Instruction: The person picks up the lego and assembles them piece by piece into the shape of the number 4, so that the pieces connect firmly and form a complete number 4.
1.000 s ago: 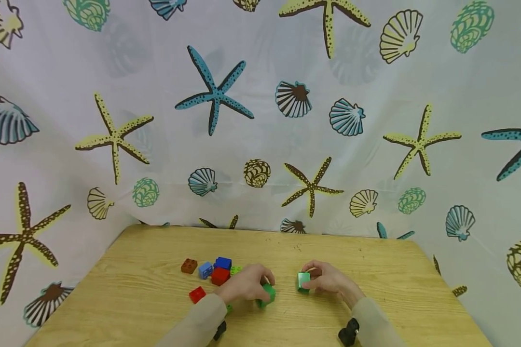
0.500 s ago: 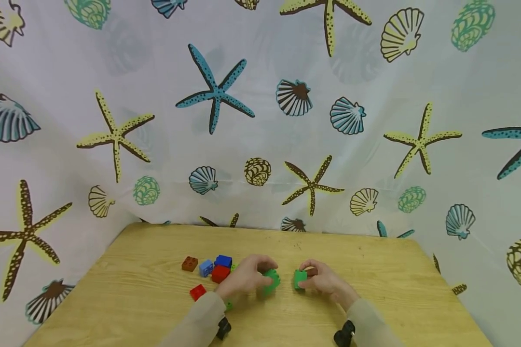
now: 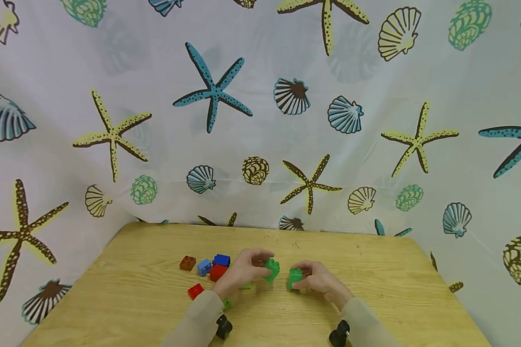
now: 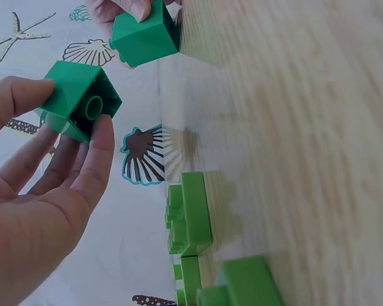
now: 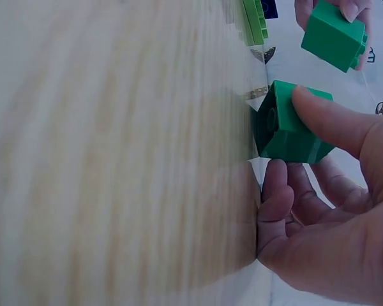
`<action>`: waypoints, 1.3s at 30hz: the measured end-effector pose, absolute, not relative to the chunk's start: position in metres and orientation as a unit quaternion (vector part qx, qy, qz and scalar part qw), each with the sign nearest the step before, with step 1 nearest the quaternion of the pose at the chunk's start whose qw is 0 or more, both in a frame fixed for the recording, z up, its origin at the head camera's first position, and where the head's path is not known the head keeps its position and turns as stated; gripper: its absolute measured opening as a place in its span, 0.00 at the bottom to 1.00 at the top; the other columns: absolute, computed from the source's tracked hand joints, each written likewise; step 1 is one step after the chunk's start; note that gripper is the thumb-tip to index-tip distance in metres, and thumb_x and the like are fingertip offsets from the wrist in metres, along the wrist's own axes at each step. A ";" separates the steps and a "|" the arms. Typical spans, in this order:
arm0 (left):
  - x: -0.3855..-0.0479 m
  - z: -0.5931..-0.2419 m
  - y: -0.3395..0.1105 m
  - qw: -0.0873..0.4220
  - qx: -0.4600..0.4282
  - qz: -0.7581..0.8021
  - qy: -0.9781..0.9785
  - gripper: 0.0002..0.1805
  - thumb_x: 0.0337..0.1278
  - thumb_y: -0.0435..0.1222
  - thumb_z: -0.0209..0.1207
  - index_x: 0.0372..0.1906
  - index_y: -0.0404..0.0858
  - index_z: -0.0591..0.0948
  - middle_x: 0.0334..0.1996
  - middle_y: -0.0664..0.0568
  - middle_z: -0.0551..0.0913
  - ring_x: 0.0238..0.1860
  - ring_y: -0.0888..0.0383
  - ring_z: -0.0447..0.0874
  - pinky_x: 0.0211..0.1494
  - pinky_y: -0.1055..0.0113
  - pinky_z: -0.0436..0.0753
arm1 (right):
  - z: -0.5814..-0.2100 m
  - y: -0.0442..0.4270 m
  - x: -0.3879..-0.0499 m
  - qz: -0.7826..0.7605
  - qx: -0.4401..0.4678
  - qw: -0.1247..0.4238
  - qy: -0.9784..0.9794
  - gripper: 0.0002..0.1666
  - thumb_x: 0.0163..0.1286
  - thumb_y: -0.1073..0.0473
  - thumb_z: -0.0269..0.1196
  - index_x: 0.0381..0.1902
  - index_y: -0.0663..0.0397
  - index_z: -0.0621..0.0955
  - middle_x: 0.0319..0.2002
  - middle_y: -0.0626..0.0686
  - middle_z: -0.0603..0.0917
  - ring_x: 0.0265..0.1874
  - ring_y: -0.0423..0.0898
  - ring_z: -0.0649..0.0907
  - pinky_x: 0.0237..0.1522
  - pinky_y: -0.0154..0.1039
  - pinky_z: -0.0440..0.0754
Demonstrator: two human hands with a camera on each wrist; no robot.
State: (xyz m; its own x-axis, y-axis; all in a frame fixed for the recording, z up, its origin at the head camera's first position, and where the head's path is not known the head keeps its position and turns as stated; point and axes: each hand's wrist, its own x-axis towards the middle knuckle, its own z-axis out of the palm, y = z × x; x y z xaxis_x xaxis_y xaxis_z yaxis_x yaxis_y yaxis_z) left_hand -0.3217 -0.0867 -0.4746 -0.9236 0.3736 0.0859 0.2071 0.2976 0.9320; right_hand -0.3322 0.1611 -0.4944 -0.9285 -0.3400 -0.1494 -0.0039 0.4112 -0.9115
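My left hand pinches a green block between thumb and fingers. In the left wrist view this block is off the table, its hollow underside and inner tube showing. A second green block is gripped by my right hand, just right of the first, with a small gap between them. The right wrist view shows the right thumb on one face of that block and fingers against another, close to the tabletop. Both blocks have their studs facing up in the head view.
Left of the hands lie a brown brick, a light blue one, a dark blue one and two red ones. Light green bricks lie near the left hand. A patterned curtain hangs behind the table.
The left hand has moved away from me and slightly right, raising and turning its green block upright. The right hand has shifted slightly left with its block, bringing the two blocks closer together.
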 end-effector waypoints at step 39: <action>-0.332 -0.480 -0.074 0.089 0.180 0.623 0.756 0.23 0.58 0.33 0.66 0.59 0.39 0.79 0.51 0.46 0.83 0.50 0.52 0.83 0.55 0.58 0.82 | -0.495 0.155 -0.325 -0.536 -0.120 0.160 0.820 0.26 0.54 0.69 0.72 0.52 0.59 0.80 0.45 0.54 0.83 0.41 0.46 0.80 0.40 0.37 0.80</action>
State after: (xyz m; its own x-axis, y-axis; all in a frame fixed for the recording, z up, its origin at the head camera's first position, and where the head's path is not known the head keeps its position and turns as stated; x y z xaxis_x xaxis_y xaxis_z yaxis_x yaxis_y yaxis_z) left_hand -0.3321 -0.0739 -0.4805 -0.9196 0.3827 0.0887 0.1601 0.1590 0.9742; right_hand -0.3246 0.1550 -0.4950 -0.9200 -0.3685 -0.1334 -0.0254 0.3958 -0.9180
